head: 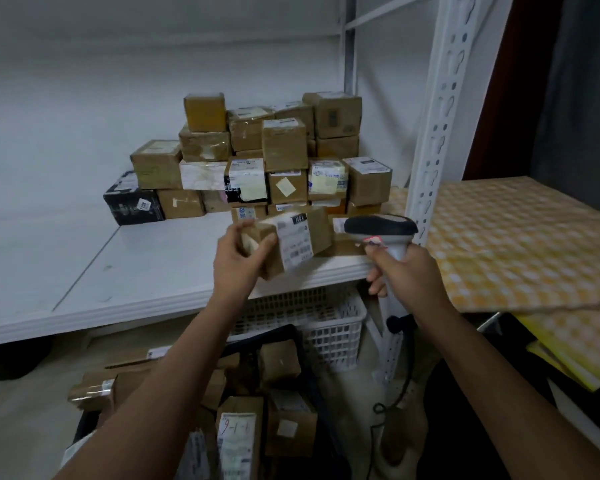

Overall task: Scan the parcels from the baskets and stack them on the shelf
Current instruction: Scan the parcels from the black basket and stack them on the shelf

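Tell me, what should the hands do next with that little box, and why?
Probably turn the scanner in the right hand toward the white label on the parcel held by the left hand. The label faces up, but the scanner's head points past the parcel at the stack on the shelf.

Two bare forearms reach in from the lower edge, no sleeves showing on either; the bare left hand (pixel 238 261) and bare right hand (pixel 409 278) carry no gloves, rings or watch.
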